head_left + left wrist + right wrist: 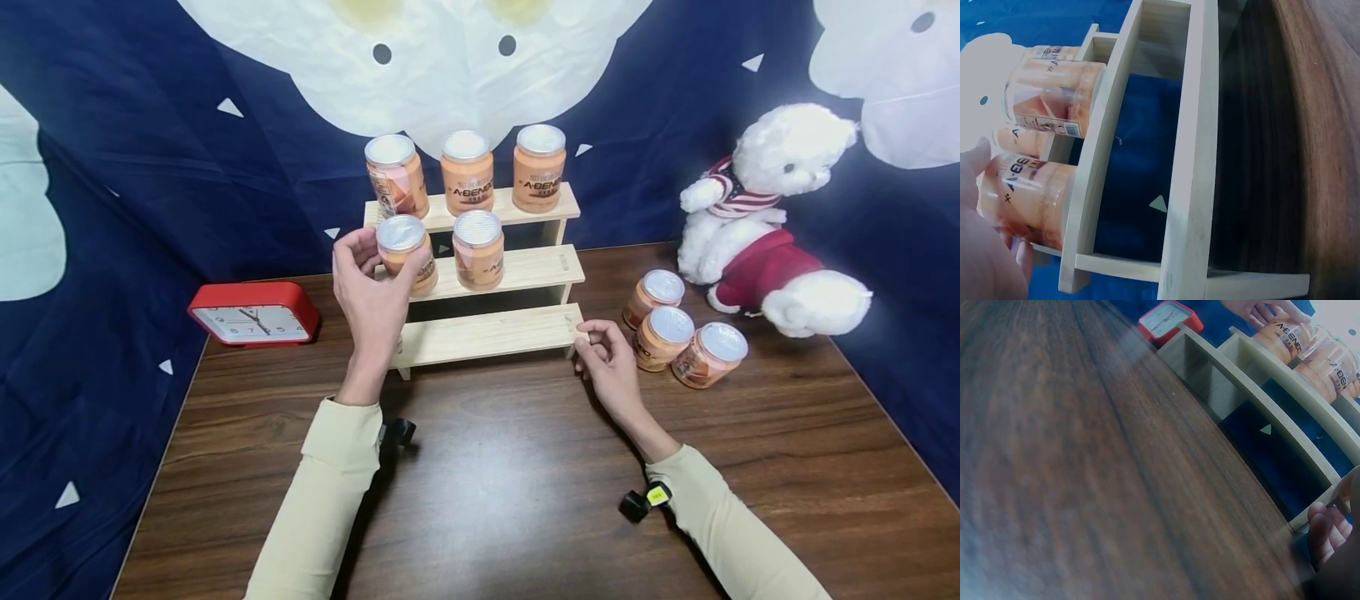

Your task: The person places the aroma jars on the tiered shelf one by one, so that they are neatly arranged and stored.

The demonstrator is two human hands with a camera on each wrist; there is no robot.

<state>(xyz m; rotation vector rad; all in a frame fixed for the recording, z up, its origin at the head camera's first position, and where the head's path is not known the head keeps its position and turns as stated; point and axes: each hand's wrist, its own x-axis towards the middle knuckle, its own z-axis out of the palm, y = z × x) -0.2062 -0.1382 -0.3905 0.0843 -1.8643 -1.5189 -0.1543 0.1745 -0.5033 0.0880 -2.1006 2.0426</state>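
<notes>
My left hand curls around an orange jar with a silver lid at the left end of the middle step of a wooden three-step stand. In the left wrist view, that jar sits upright on the step, fingers and thumb on either side of it. Another jar stands to its right on the same step. My right hand pinches the right end of the lowest step; its fingers show by the end support in the right wrist view.
Three matching jars line the top step. Three more jars are grouped on the brown table right of my right hand. White plush bears are behind them. A red clock stands left of the stand.
</notes>
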